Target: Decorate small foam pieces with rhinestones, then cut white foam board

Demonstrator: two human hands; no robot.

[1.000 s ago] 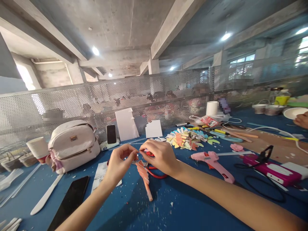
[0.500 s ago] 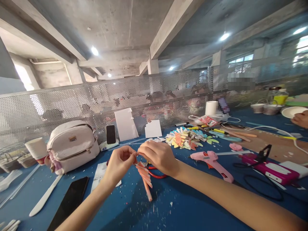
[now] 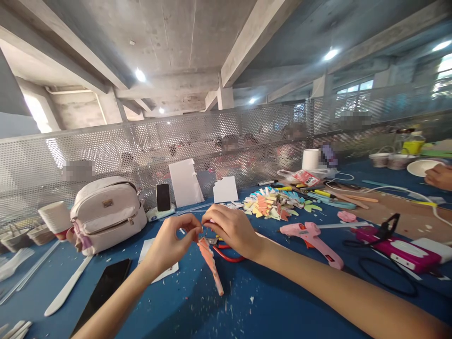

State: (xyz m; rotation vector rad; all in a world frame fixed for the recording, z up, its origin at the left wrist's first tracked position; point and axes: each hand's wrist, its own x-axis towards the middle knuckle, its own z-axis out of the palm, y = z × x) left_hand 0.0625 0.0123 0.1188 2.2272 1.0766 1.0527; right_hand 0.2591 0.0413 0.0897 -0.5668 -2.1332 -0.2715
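Note:
My left hand (image 3: 178, 239) has thumb and forefinger pinched at the top of a coral-pink craft piece (image 3: 211, 264). The piece hangs down over the table, with layered, jagged flakes along one side and a narrow lower end. My right hand (image 3: 231, 230) meets the left at the fingertips, its fingers curled and closed; what is between them is too small to make out. Partly covered by my right hand, red-handled pliers (image 3: 226, 256) lie behind the craft piece. White paper (image 3: 165, 270) lies beside my left wrist.
A pink glue gun (image 3: 312, 238) and a magenta device (image 3: 391, 247) with a black cord lie right. Coloured cut pieces (image 3: 270, 202) are heaped behind my hands. Left are a backpack (image 3: 108, 214), a dark phone (image 3: 106, 292) and a white knife (image 3: 68, 287). Another person's hand (image 3: 439, 176) holds a plate (image 3: 422, 167).
The coral-pink piece has turned, so its flaked side now shows more edge-on. My fingertips stay together at its top. The other person's hand and plate moved slightly left.

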